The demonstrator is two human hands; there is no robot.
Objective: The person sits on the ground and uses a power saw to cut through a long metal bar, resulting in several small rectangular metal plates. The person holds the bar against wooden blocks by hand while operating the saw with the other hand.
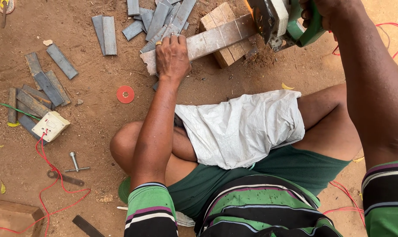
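A: What fills the lower frame?

B: The seated person's legs, a white sack across the lap.

A: And top centre?

B: A long metal bar lies on a wooden block. The left hand presses flat on it, fingers spread. The right hand, fingers wrapped tight, grips a green cutting machine at the bar's right end.

A: Smaller things?

B: Cut metal strips left, a red disc nearby.
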